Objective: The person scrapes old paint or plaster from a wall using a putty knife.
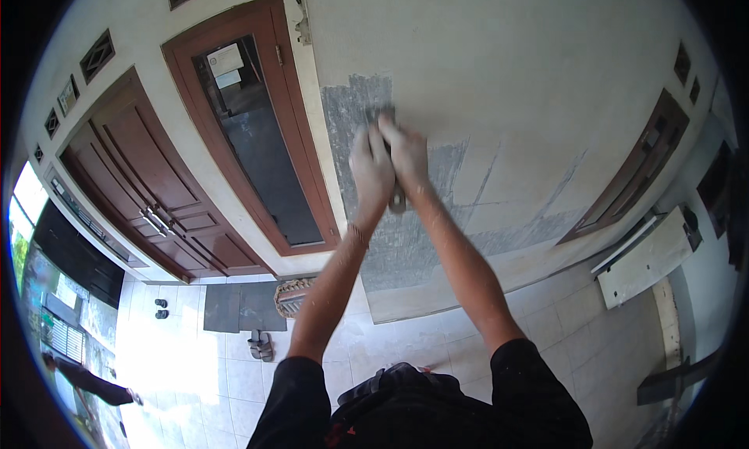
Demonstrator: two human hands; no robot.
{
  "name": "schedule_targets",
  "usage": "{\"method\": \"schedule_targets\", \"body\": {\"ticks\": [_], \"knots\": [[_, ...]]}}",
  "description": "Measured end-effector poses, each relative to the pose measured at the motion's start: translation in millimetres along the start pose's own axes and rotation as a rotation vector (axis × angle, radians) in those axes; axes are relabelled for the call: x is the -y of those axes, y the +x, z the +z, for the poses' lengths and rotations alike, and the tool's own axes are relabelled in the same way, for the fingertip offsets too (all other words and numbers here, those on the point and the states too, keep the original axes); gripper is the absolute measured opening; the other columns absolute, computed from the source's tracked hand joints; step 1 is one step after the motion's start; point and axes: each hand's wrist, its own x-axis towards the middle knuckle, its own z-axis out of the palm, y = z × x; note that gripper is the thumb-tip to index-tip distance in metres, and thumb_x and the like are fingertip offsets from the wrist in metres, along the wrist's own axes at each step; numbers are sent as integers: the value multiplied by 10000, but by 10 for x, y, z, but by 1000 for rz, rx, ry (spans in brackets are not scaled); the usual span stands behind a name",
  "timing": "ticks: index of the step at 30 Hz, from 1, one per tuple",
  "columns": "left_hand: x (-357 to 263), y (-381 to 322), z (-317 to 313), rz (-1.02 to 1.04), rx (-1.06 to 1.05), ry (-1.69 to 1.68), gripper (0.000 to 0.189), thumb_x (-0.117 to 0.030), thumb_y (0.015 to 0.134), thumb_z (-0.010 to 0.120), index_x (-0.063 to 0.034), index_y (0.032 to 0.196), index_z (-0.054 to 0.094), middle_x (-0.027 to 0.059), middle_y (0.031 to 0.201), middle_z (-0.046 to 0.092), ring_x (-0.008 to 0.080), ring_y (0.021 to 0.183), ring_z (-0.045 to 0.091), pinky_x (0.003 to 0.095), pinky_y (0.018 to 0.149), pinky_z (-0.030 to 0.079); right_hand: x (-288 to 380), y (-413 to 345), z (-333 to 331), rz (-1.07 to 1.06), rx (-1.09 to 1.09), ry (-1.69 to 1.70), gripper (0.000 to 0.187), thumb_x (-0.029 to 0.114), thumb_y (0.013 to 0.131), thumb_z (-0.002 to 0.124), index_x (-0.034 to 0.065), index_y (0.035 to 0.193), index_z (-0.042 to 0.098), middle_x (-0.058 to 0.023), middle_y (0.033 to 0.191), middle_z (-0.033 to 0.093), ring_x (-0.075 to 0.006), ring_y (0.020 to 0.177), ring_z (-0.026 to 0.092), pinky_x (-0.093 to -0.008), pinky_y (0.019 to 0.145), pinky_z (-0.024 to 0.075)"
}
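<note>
My left hand [373, 162] and my right hand [408, 153] are both wrapped around a hand scraper [397, 202]. Its handle end, with a hole through it, sticks out below my palms. Blurred and partly hidden by my fingers, the dark head of the tool lies against the wall [503, 68]. White dust coats both hands, and pale flecks dot my forearms. Around the tool spreads a rough grey scraped patch [404, 253], with cream paint still on the wall above and to the right. Thin grey scraped streaks [485, 174] run through the paint on the right.
To the left are a brown-framed glass panel [295, 156] and wooden double doors [126, 174]. A dark mat [246, 307], a patterned mat [292, 297] and sandals [261, 345] lie on the tiled floor [246, 384]. A person [88, 382] is at far left. A white panel [646, 259] leans at right.
</note>
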Motion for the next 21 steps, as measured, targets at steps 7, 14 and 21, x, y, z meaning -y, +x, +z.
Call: {"method": "schedule_targets", "body": {"ticks": [7, 14, 21], "knots": [[1957, -1749, -623, -655, 1225, 237, 333, -300, 937, 497, 3, 926, 636, 252, 811, 642, 375, 751, 667, 454, 669, 510, -3002, -2208, -1521, 833, 141, -578, 381, 359, 886, 545, 59, 661, 612, -81, 552, 569, -185, 450, 541, -382, 445, 409], [-317, -42, -685, 211, 203, 654, 286, -226, 881, 606, -31, 1092, 612, 229, 1069, 615, 358, 1047, 598, 457, 894, 444, -3661, -4127, -3080, 1200, 553, -889, 302, 344, 815, 624, 53, 788, 701, -133, 703, 673, -227, 609, 637, -396, 566, 505], [634, 163, -22, 911, 25, 1121, 721, -472, 918, 499, 49, 1402, 385, 268, 1461, 347, 423, 1380, 291, 529, 1145, 179, -3350, -4327, -3179, 1427, 173, -790, 340, 312, 831, 618, -21, 849, 683, -117, 734, 676, -226, 657, 656, -378, 591, 506]]}}
